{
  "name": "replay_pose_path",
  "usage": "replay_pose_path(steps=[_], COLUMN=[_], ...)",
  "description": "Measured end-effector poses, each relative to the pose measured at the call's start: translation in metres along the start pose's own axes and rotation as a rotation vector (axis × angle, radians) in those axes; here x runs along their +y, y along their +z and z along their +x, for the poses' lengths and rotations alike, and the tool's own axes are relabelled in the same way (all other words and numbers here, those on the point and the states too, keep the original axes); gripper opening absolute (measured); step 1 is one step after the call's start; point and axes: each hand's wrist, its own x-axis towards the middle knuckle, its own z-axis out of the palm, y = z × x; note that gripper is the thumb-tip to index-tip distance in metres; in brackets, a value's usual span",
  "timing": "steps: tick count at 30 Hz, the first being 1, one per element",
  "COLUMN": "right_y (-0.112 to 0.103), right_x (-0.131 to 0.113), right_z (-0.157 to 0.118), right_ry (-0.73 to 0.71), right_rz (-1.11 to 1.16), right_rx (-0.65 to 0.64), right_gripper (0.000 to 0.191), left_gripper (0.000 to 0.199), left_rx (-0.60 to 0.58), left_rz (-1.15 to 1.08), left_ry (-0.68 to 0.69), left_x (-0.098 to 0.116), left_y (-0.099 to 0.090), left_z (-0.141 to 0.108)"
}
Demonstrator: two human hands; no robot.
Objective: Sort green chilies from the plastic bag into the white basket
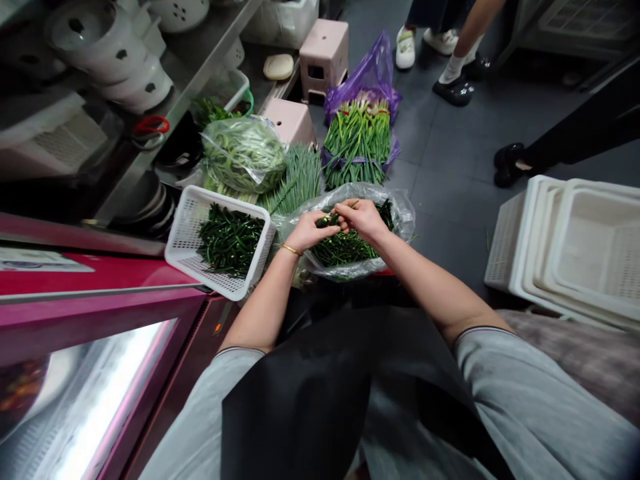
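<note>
Above the plastic bag (404, 208), left hand (308, 231) and right hand (362, 217) grip green vegetables (327, 220); a red panel (130, 272) bears a blurred label (43, 261).

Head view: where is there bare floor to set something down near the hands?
Mostly bare: the dark floor between the clear bag and the white crate stack, short of the black shoes. Crowded: left of the bag, with the white basket, bagged greens and pink stools.
</note>
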Motion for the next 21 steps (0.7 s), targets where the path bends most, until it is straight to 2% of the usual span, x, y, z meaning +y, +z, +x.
replay_pose_path(steps=[3, 5, 6, 9, 11, 13, 15, 18, 19, 21], right_y=[-0.002, 0.000, 0.002, 0.009, 0.013, 0.010, -0.001, -0.029, -0.037, -0.045], right_x=[0.001, 0.002, 0.002, 0.000, -0.005, -0.012, -0.021, -0.029, -0.028, -0.020], right_z=[-0.004, -0.005, -0.004, -0.001, 0.001, 0.000, -0.002, -0.002, 0.000, 0.002], right_ry=[-0.200, -0.274, -0.282, -0.263, -0.258, -0.282, -0.301, -0.283, -0.260, -0.193], right_rz=[-0.605, -0.893, -0.955, -0.860, -0.716, -0.626, -0.561, -0.443, -0.437, -0.592], right_rx=[0.002, -0.066, -0.087, -0.013, 0.048, 0.037, -0.067, -0.310, -0.382, -0.464], right_gripper=[0.031, 0.028, 0.027, 0.028, 0.026, 0.022, 0.021, 0.032, 0.035, 0.038], left_gripper=[0.023, 0.025, 0.025, 0.027, 0.029, 0.031, 0.033, 0.030, 0.028, 0.026], left_rx=[-0.044, 0.027, 0.081, 0.157, 0.130, 0.085, -0.053, -0.319, -0.358, -0.325], left_rz=[-0.053, -0.037, -0.033, -0.095, -0.172, -0.237, -0.280, -0.280, -0.284, -0.365], left_ry=[-0.095, -0.170, -0.184, -0.154, -0.148, -0.177, -0.203, -0.179, -0.163, -0.168], left_x=[0.002, 0.000, -0.002, -0.009, -0.009, -0.004, 0.005, 0.018, 0.019, 0.019], left_y=[0.003, 0.004, 0.004, 0.006, 0.006, 0.003, -0.004, -0.019, -0.022, -0.026], left_z=[-0.002, -0.004, -0.005, -0.008, -0.010, -0.013, -0.018, -0.024, -0.026, -0.026])
